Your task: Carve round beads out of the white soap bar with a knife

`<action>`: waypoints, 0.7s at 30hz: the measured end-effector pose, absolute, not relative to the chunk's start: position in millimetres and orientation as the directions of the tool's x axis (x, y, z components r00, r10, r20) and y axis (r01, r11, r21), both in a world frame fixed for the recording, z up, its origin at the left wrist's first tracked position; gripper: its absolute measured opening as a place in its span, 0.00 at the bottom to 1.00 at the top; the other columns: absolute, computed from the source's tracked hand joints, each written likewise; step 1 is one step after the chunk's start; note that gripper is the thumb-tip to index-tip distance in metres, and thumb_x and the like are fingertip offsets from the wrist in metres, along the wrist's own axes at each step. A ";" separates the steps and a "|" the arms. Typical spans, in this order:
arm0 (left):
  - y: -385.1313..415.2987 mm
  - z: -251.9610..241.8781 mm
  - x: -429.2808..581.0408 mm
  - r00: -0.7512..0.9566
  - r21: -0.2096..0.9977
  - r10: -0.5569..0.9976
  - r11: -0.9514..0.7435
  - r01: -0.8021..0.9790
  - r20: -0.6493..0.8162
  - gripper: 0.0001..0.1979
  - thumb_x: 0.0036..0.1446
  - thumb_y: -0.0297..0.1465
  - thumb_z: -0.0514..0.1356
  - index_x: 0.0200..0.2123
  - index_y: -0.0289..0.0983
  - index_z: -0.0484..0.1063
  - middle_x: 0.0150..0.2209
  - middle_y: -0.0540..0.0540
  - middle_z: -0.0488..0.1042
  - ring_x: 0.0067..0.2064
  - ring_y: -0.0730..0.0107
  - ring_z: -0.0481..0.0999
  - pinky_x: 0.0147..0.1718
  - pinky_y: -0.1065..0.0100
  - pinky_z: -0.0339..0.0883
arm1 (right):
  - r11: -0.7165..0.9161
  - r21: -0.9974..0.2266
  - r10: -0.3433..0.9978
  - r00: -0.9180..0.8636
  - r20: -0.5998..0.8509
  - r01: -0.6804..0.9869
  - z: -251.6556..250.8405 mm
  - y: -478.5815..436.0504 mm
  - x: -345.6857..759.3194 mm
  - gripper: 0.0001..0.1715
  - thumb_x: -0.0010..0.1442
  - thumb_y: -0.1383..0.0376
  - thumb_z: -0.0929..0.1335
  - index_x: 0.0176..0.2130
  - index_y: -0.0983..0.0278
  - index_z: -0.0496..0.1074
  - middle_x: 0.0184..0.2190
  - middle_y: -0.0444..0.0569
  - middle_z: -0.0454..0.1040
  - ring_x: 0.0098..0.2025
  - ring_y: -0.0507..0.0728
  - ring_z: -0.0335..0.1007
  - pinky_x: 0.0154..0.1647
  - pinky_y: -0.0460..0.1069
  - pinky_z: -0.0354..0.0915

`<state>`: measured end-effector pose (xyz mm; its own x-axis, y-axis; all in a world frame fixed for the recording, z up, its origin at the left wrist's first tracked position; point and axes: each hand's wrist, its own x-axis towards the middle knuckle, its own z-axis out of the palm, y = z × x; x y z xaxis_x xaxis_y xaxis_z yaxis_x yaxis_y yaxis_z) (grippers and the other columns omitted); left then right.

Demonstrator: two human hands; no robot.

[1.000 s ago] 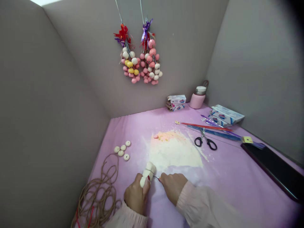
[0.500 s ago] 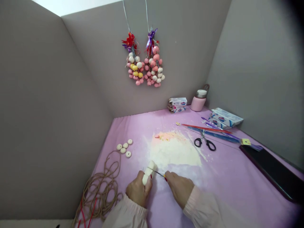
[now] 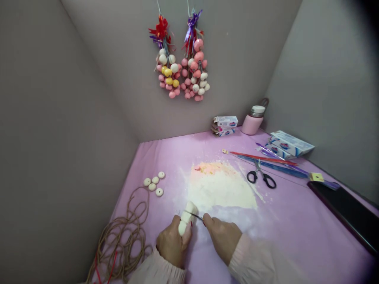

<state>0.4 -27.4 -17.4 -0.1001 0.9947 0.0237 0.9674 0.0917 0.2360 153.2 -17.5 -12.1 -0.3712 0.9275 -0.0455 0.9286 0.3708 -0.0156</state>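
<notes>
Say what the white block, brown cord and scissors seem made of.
White block: perhaps soap or clay, matte and smooth; it is opaque, with cut-like grooves. Brown cord: dull, probably twine or textile, lying in limp loops. Scissors: likely metal toward the tips, grey; probably plastic around the finger holes, solid black.

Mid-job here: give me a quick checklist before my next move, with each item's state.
1. Left hand gripping the white roll: ok, around its near end.
2. Right hand holding the thin tool: ok.
3. Tool meeting the roll: ok, at its far part; depth cannot tell.
4. Scissors away from both hands: ok, farther back on the right.
5. Twine free of the left sleeve: cannot tell, loops lie right beside it.
</notes>
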 end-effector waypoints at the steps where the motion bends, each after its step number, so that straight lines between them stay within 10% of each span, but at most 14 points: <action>1: -27.1 -17.7 0.1 -0.098 0.239 0.995 0.090 0.967 0.023 0.14 0.51 0.42 0.44 0.27 0.41 0.63 0.18 0.50 0.71 0.21 0.70 0.70 0.17 0.72 0.45 | 0.375 -0.009 0.926 -0.375 -0.047 0.927 -10.9 -16.8 152.7 0.08 0.53 0.73 0.55 0.33 0.60 0.55 0.22 0.42 0.67 0.22 0.52 0.65 0.16 0.47 0.43; 21: -25.4 -13.4 1.8 -0.148 0.195 0.988 0.152 0.969 -0.035 0.13 0.52 0.40 0.44 0.28 0.40 0.62 0.20 0.49 0.72 0.23 0.68 0.71 0.18 0.72 0.43 | 0.384 0.052 0.923 -0.382 -0.046 0.922 -14.7 -21.5 159.5 0.11 0.53 0.73 0.55 0.33 0.59 0.58 0.24 0.43 0.68 0.22 0.54 0.67 0.16 0.45 0.47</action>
